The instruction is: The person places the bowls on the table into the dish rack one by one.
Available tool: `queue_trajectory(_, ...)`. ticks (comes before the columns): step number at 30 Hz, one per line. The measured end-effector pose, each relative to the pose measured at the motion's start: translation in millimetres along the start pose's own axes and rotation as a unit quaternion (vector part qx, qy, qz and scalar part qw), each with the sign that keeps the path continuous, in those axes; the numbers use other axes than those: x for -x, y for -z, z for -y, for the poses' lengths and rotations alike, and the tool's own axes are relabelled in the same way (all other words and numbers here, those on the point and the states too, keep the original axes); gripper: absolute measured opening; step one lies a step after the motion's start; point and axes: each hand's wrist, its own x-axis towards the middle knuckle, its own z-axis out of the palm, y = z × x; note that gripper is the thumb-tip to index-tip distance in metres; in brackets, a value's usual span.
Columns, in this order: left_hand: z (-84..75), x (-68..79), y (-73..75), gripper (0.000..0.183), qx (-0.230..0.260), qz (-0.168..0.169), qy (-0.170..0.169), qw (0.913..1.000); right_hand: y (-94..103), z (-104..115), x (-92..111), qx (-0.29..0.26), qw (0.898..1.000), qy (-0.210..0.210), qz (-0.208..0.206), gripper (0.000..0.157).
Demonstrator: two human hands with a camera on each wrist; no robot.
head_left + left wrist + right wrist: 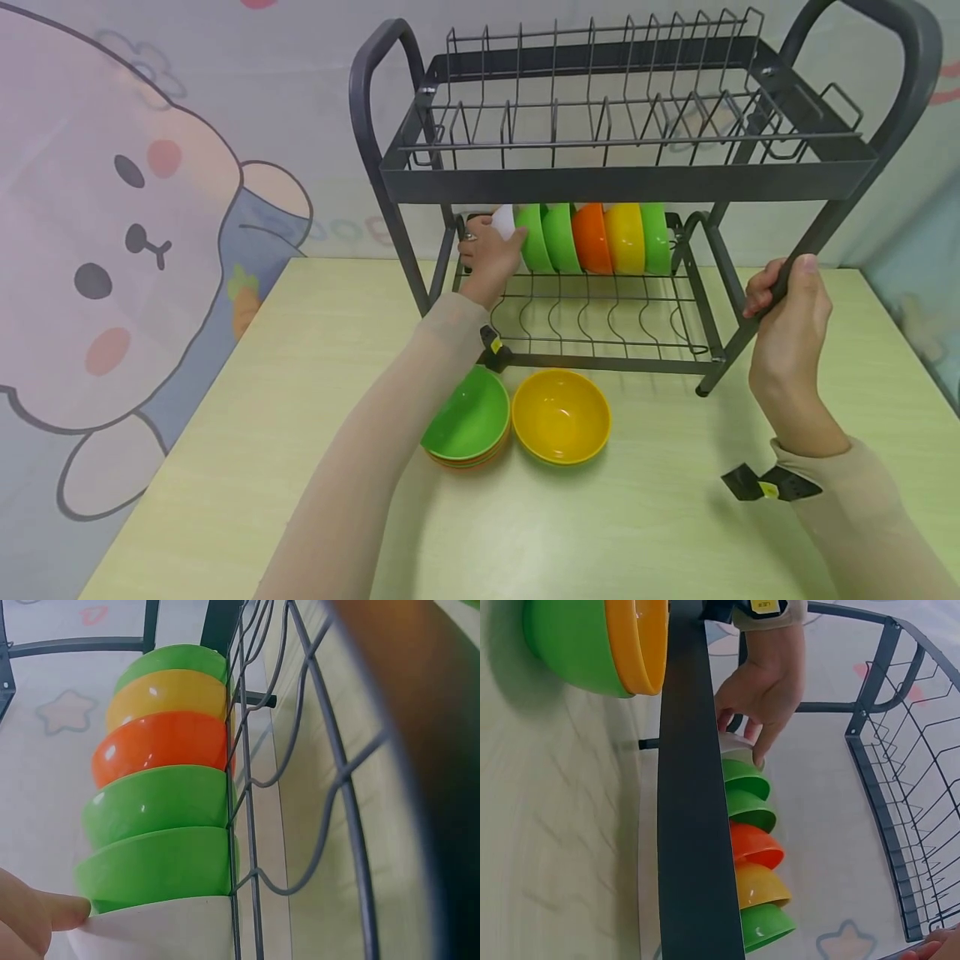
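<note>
At centre, the left hand (489, 257) pinches a white bowl (504, 220); at right, the right hand (793, 337) grips the rack (630, 184); faint backdrop lettering (348, 230) is illegible.

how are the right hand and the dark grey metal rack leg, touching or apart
Touching: the head view shows the right hand curled around the dark grey metal rack leg.

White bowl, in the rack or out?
In: the left hand holds the white bowl on edge in the lower tier, beside a green bowl.
</note>
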Motion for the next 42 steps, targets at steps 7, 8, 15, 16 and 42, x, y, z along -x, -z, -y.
queue_trajectory(7, -0.7, -0.6, 2.3, 0.055, -0.004, -0.004, 0.011, 0.9999, 0.4, -0.7, 0.9, 0.005, 1.000, 0.002, 0.004, 0.036)
queue_trajectory(8, -0.8, -0.7, 2.7, 0.055, -0.003, -0.005, 0.011, 0.9999, 0.3, -0.7, 1.0, 0.005, 1.000, 0.002, 0.003, 0.036)
queue_trajectory(15, 0.3, -0.5, 7.1, 0.057, 0.009, 0.002, 0.016, 0.9998, -0.1, -0.2, 1.1, -0.005, 1.000, 0.000, 0.005, 0.036)
queue_trajectory(16, 0.3, 0.1, 8.1, 0.058, 0.009, 0.004, 0.015, 0.9998, 0.0, 0.0, 1.1, -0.003, 1.000, -0.001, 0.007, 0.036)
queue_trajectory(42, -3.5, 32.4, 26.7, 0.040, 0.118, 0.054, -0.100, 0.9865, 6.3, 11.0, -1.8, -0.111, 0.992, -0.049, 0.042, 0.035)
